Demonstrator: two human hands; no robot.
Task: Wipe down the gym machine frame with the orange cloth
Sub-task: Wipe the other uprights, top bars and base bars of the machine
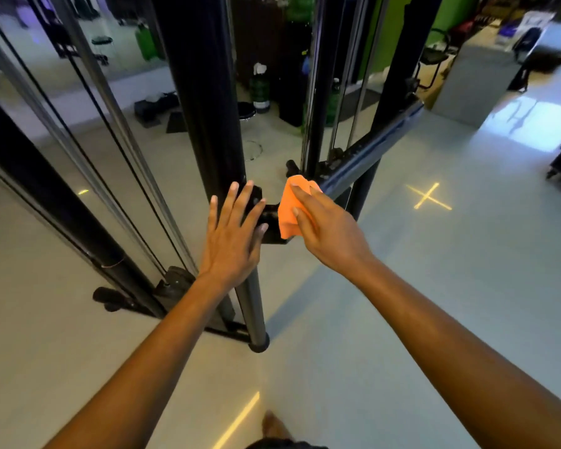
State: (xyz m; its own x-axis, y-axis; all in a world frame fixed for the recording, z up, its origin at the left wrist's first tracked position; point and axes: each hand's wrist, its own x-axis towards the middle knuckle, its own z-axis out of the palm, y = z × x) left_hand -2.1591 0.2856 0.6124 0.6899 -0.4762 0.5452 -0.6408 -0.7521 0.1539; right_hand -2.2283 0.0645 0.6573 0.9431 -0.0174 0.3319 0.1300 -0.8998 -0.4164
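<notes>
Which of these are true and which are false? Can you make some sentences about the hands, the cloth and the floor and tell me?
1. The right hand has the orange cloth. True.
2. The left hand holds a spray bottle. False: it holds nothing and lies flat, fingers spread, on the black post.
3. The cloth lies on the floor. False: it is up at the frame, under the right hand.
4. A yellow cross shows on the floor. True.
5. The cloth is blue. False: it is orange.
</notes>
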